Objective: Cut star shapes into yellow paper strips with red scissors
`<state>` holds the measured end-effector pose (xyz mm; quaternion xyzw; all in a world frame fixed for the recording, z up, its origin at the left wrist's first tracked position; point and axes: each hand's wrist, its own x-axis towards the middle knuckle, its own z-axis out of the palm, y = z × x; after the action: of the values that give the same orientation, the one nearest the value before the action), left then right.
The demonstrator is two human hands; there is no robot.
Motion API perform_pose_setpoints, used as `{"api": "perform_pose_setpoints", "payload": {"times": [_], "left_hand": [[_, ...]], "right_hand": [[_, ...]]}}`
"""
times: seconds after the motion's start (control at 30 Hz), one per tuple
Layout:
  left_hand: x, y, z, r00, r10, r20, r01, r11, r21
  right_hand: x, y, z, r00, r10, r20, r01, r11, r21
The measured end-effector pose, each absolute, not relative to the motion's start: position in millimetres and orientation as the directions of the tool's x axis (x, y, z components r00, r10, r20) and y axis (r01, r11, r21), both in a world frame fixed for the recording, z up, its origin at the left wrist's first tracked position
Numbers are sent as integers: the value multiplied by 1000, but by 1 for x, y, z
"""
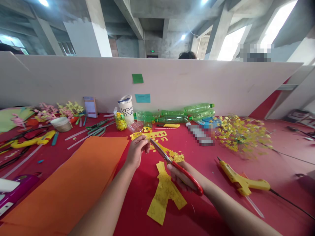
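Note:
My right hand (180,175) grips a pair of red-handled scissors (161,151), whose blades point forward and left. Close to the blade tips, my left hand (136,150) is pinched, thumb against fingers; whatever sits in the pinch is too small to make out. Just beyond both hands lie yellow paper strips (158,134) with star-shaped holes. A pile of small yellow paper stars (176,155) rests beside the blades, partly behind my right hand. Nearer to me, yellow paper pieces (159,200) with drawn star outlines lie on the red table (137,209).
Orange sheets (81,173) lie to the left, near a yellow glue gun (34,140). Another glue gun (242,180) is at the right, below a bunch of yellow stars on stems (242,134). Green bottles (172,119) and a white tumbler (126,109) stand along the partition (184,85).

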<state>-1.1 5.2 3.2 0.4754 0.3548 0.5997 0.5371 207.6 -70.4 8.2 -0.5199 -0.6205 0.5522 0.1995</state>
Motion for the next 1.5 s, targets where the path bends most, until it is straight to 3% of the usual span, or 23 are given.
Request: {"api": "perform_pose_setpoints", "payload": {"times": [0.77, 0.97, 1.5], "left_hand": [[1, 5, 3, 30, 987, 158, -348, -138, 927], [-5, 7, 1, 60, 974, 220, -279, -196, 940], [-11, 9, 3, 103, 972, 212, -199, -189, 962]], "right_hand": [[206, -70, 13, -381, 871, -309, 400, -145, -905], [207, -70, 20, -397, 859, -323, 443, -128, -887], [212, -69, 18, -402, 854, -330, 448, -131, -884]]}}
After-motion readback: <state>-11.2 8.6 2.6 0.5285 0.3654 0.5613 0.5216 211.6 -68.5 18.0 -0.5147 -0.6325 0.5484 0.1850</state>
